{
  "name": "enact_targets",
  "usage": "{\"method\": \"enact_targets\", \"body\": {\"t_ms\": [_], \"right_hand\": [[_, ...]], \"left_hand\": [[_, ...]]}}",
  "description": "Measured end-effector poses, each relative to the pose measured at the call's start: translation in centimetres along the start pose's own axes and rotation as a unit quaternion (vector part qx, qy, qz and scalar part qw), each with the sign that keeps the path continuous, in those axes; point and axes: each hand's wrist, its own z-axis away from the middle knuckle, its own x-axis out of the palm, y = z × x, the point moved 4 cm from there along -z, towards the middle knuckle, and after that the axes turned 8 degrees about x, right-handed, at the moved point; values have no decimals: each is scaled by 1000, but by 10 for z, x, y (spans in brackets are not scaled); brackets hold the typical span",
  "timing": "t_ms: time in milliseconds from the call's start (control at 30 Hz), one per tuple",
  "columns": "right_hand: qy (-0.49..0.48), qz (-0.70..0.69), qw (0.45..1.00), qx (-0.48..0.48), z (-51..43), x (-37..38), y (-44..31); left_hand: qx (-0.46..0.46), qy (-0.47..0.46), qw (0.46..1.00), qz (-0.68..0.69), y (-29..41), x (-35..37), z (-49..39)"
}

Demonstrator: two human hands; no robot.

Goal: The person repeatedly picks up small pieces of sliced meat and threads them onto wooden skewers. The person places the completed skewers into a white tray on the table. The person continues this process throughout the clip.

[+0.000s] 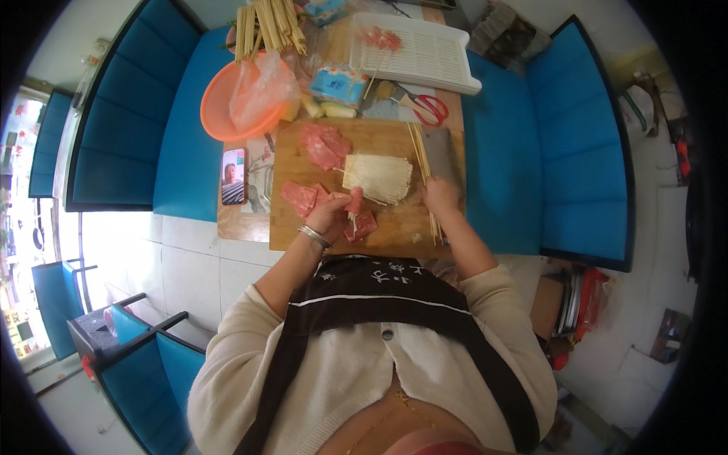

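Note:
My left hand [329,215] pinches a roll of raw meat [355,199] with white enoki stems sticking out of its lower end. Below the roll, a meat slice [360,226] lies flat on the wooden cutting board [392,239]. A block of enoki mushrooms [377,177] sits just above it. Left of my hand rest more meat slices [300,197], and another meat pile [325,145] is farther up the board. On the board's right side, my right hand [441,196] is over bamboo skewers [420,149], touching them; whether its fingers grip one is hidden.
Beyond the board stand an orange basin [216,108] with a plastic bag [264,96], bundled skewers [272,25], a tissue pack [339,85], red-handled scissors [433,109] and a white slatted tray [421,51] holding skewered meat. A phone [234,177] lies left; blue benches [500,153] flank the table.

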Motion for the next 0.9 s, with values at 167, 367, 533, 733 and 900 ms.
{"method": "enact_targets", "body": {"t_ms": [167, 367, 533, 733, 900], "right_hand": [[-93, 28, 994, 48, -5, 20, -4], [-35, -131, 990, 45, 27, -62, -27], [-17, -326, 934, -143, 85, -76, -79], [10, -225, 954, -196, 94, -65, -85], [20, -223, 955, -197, 96, -67, -87]], "left_hand": [[82, 71, 994, -31, 32, -28, 1], [152, 148, 977, -30, 57, -20, 4], [106, 157, 981, 37, 67, -18, -14], [113, 185, 974, 67, 69, -20, -22], [109, 194, 973, 59, 67, -18, -21]]}}
